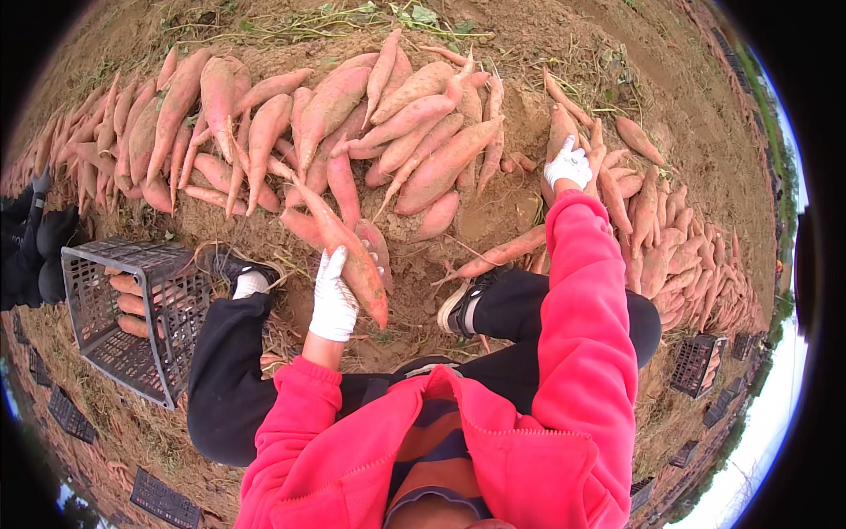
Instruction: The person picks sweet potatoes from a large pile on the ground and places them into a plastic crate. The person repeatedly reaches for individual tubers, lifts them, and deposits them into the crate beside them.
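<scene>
My left hand (335,295), in a white glove, grips a long pinkish-red sweet potato (351,258) slantwise above the soil between my feet. Its fingertips show past the far side, where another sweet potato (379,233) is partly hidden. On the right, my gloved right hand (570,165) is closed over a sweet potato (562,125) at the near end of a heap; its palm side is hidden. A wide pile of soil-dusted sweet potatoes (423,135) stretches across the ground in front of me.
A black plastic crate (106,254) lies tipped on its side at my left, with several sweet potatoes inside. Beyond it, a co-worker's gloved hand (42,180) touches the row's far end. More sweet potatoes (687,258) and a filled crate (698,365) are at right. Cut vines (330,30) lie behind the pile.
</scene>
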{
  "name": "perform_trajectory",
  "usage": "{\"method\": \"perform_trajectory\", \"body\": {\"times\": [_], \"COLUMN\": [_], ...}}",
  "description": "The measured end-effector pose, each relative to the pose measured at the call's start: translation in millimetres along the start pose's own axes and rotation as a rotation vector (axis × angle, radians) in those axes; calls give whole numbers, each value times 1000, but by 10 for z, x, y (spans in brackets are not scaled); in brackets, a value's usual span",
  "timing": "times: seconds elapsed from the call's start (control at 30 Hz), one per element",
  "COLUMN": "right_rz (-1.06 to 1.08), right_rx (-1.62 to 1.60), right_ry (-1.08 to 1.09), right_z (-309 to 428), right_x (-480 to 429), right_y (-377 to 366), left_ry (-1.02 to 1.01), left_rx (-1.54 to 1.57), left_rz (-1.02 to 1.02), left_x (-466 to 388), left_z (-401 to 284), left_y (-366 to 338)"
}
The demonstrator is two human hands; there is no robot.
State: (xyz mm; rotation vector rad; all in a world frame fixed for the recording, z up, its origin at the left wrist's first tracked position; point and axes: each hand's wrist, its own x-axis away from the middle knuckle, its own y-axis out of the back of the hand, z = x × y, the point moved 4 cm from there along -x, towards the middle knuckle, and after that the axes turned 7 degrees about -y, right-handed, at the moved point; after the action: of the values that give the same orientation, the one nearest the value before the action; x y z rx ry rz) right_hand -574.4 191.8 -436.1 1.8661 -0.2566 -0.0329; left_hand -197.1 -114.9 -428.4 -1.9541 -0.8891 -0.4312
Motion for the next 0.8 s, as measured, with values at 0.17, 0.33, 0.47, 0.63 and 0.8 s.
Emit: {"method": "perform_trajectory", "body": {"times": [0.17,0.33,0.47,0.63,0.8], "right_rz": [112,709,351,670,1066], "right_rx": [-1061,-1632,-1222,-2210,-2515], "right_ry": [-14,-347,-509,-265,144], "right_z": [337,1405,1557,1404,1110], "right_x": [720,1346,1336,1466,1642], "right_y": [67,-175,-196,-194,183], "left_ry": [-55,-133,-243,-267,-192], "left_rx": [-72,-242,-275,-78,37], "left_rz": [20,35,97,68,105], "left_x": [-38,-23,-27,-109,-159], "left_z": [46,27,-30,-34,-27], "left_y": [-31,-63,-100,34,134]}}
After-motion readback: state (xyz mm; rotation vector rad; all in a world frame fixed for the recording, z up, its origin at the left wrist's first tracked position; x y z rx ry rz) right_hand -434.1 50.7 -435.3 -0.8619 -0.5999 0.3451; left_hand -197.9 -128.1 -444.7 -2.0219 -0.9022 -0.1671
